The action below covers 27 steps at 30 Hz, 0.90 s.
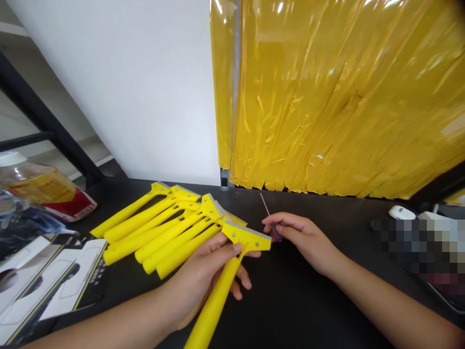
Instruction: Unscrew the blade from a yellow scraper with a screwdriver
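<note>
My left hand [209, 264] is closed around the neck of a yellow scraper [225, 276], its thumb pressed just below the head. That head has a grey metal edge and two screws, and its handle runs toward the bottom of the view. To the right, my right hand [303, 237] grips a screwdriver [265, 203] with a thin shaft pointing up and away. Fingers hide most of its dark, purplish handle. Several more yellow scrapers [160, 232] lie in an overlapping row left of my left hand, heads toward the back.
Printed cards with cut-out holes [69, 276] lie at the left on the black table [290, 300]. Behind them is a bottle with a red label [61, 194]. A white panel [145, 87] and a yellow plastic curtain [327, 97] stand behind. A small white object [401, 212] sits at right.
</note>
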Tool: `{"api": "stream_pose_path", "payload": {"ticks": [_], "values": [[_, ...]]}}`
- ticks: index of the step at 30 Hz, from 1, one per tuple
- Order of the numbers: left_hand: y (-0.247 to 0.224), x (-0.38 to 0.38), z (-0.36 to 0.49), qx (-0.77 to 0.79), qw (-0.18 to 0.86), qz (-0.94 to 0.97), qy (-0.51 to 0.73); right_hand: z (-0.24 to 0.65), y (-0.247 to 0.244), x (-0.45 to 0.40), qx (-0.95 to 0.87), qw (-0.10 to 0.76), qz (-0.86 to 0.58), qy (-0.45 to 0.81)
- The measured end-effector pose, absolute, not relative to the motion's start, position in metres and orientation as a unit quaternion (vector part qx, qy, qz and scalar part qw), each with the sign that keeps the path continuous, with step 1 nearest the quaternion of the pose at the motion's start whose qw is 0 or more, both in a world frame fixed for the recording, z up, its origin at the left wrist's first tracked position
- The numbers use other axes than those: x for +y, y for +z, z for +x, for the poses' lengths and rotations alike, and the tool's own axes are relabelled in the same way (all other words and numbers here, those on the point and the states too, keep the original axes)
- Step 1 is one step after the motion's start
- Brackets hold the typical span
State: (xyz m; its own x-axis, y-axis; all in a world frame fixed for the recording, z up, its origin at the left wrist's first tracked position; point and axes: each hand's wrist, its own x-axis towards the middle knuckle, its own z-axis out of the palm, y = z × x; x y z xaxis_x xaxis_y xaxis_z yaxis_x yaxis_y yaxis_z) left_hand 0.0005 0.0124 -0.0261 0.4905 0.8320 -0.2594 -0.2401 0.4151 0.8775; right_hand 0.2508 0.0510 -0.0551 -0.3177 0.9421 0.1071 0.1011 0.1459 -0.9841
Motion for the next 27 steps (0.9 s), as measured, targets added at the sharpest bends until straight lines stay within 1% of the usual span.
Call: {"api": "stream_pose_path", "payload": {"ticks": [7, 15, 23, 27], "values": [[-0.030, 0.015, -0.003, 0.329, 0.780, 0.382, 0.371, 0.246, -0.050, 0.040, -0.754, 0.376, -0.401, 0.359], [-0.026, 0.014, -0.002, 0.345, 0.775, 0.355, 0.393, 0.250, -0.055, 0.045, -0.798, 0.361, -0.433, 0.212], [-0.026, 0.013, -0.001, 0.346, 0.773, 0.342, 0.407, 0.250, -0.064, 0.049, -0.806, 0.334, -0.471, 0.129], [-0.025, 0.014, -0.001, 0.341, 0.777, 0.343, 0.402, 0.249, -0.065, 0.048, -0.812, 0.324, -0.472, 0.114]]}}
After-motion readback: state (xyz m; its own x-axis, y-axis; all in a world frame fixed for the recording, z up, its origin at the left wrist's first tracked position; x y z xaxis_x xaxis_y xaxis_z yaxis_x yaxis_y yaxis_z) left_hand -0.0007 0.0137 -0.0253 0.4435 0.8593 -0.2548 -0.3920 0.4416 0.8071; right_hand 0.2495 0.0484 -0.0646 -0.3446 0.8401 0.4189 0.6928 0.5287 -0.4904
